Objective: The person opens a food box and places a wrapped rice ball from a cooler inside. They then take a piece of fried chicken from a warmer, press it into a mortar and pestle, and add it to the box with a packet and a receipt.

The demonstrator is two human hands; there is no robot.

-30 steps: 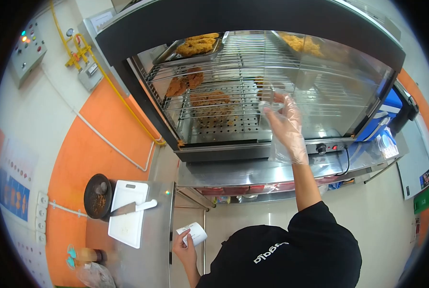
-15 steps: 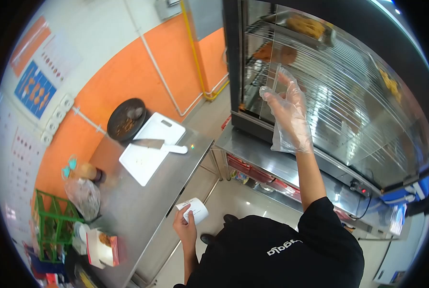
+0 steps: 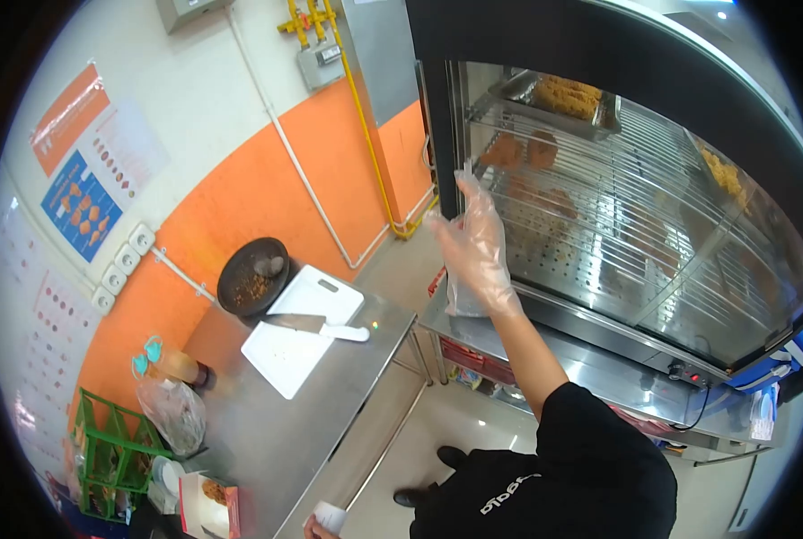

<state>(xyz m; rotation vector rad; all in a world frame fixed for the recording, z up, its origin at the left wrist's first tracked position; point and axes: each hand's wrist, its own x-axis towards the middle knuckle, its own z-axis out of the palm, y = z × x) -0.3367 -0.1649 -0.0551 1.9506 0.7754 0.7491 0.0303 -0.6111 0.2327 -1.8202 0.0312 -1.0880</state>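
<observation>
My right hand [image 3: 478,260], in a clear plastic glove, is raised at the left end of the glass-fronted display warmer [image 3: 563,301]. Its fingers are stretched upward and the thumb stands apart, close to the door frame; nothing shows in its grasp. Behind the glass, brown fried pieces [image 3: 542,150] lie on wire racks, and a metal tray [image 3: 610,117] holds golden fried food on the upper level. At the bottom edge, my left hand [image 3: 315,529] is closed on a small white paper sleeve [image 3: 330,516], partly cut off by the frame.
On the steel table [image 3: 330,420] lies a white cutting board [image 3: 285,359] with a knife [image 3: 343,332] across it. A dark bowl [image 3: 231,269], sauce bottles [image 3: 177,364], a green basket [image 3: 119,449] and an open food box [image 3: 206,516] stand there too.
My right hand has moved left across the warmer's front to its door frame. My left hand, with the paper sleeve, has dropped toward the bottom edge. The view has shifted upward.
</observation>
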